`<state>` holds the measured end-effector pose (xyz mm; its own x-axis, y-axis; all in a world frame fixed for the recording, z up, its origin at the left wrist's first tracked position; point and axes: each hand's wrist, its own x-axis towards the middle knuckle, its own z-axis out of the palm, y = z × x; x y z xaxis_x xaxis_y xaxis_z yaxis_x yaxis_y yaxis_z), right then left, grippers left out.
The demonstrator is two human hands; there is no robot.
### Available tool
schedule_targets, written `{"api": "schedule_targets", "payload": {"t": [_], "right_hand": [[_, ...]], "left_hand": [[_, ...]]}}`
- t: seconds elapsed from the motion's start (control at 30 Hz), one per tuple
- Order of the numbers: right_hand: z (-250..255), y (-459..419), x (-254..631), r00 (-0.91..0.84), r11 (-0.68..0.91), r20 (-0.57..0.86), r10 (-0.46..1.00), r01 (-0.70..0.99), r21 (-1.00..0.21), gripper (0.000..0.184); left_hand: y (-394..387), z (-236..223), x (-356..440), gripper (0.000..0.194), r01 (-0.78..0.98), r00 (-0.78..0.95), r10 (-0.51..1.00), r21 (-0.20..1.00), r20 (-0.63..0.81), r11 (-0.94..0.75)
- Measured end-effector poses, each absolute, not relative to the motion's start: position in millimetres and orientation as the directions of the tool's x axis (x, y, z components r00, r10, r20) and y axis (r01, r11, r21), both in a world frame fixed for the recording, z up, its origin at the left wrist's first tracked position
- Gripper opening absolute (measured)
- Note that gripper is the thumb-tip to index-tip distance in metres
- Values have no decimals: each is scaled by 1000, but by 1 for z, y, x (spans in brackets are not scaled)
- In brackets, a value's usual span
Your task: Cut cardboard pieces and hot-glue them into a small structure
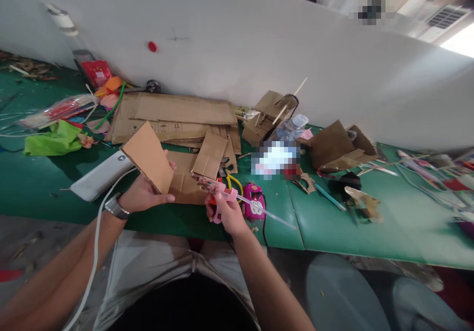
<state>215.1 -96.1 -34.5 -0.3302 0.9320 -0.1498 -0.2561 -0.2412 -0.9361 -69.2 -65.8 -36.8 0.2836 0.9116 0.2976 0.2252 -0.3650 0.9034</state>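
Observation:
My left hand [146, 193], with a metal watch [117, 206] at the wrist, grips a cut piece of cardboard [150, 156] held up at a tilt. A pink hot glue gun [222, 191] is in my right hand [229, 215], its nozzle pointing left toward the cardboard but apart from it. From the gun's back end a clear glue stick [270, 212] sticks out to the right. Behind the two hands, a larger cardboard sheet [185, 185] lies on the green table, and a smaller cardboard piece [210, 154] rests over its far edge.
A white power bank-like device [99, 175] with a cable lies left. Stacked cardboard [174, 111] sits against the wall. A magenta tape measure [254, 200] is beside my right hand. Farther right are a plastic bottle [292, 126], a cardboard box [333, 146] and a blue pen-like tool [330, 196].

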Motion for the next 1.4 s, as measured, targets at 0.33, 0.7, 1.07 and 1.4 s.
{"api": "schedule_targets", "payload": {"t": [0.33,0.7,1.07,1.4], "right_hand": [[-35,-96,216,-378,-278,-191,906,-189,-942,60],[-35,-96,217,-406,-288,-202,891,-164,-943,57],[-31,-97,216,-396,-290,-201,896,-181,-940,57],[-35,-98,217,-373,-282,-192,908,-203,-938,57]], "left_hand": [[-63,-25,-88,84,-158,526,789,948,317,-275],[-59,-25,-94,72,-105,710,649,952,274,-286],[-62,-29,-99,72,-41,651,725,965,222,-259],[-63,-29,-101,77,-82,538,809,970,235,-227]]}}
